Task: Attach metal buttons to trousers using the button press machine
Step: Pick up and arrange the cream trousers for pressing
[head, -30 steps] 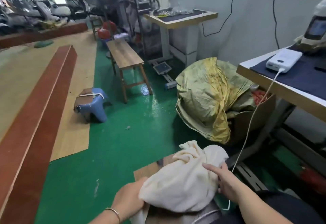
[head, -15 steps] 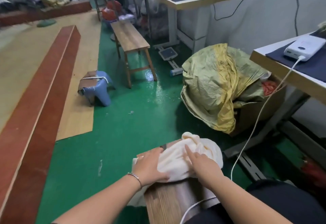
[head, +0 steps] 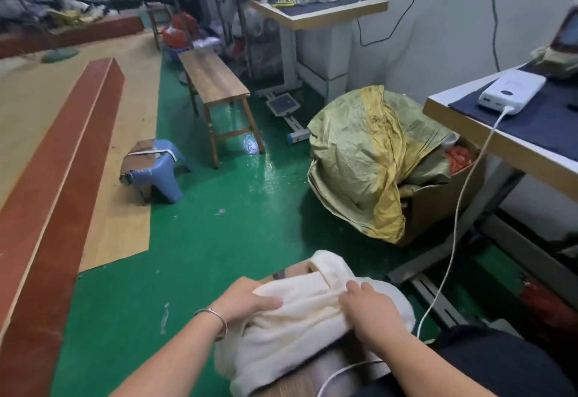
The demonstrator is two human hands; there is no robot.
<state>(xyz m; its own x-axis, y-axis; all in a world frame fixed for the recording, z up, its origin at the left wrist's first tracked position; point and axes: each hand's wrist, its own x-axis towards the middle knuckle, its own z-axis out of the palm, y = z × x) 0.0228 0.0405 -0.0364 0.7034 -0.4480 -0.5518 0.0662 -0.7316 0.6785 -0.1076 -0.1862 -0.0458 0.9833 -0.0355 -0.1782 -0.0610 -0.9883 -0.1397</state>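
A bundle of cream trousers [head: 300, 331] lies on the end of a wooden bench [head: 297, 270] right in front of me. My left hand [head: 247, 299], with a thin bangle on its wrist, grips the bundle's left side, and cloth is folded over its fingers. My right hand [head: 370, 310] rests on the right side with bent fingers pinching a fold near the waistband. The work table [head: 488, 134] with a dark mat stands at the right. Part of a machine [head: 563, 43] shows at the frame edge. No metal buttons are visible near my hands.
A white power bank [head: 509, 91] lies on the table, and its cable [head: 459, 209] hangs down past my right side. A yellow-green sack [head: 359, 159] over a cardboard box stands ahead on the green floor. Further left are a blue stool [head: 156, 168] and a second wooden bench [head: 215, 80].
The view has tilted down and left. Both hands went from pressing on top of the bundle to taking hold of it, and the cloth has spread flatter and wider over the bench.
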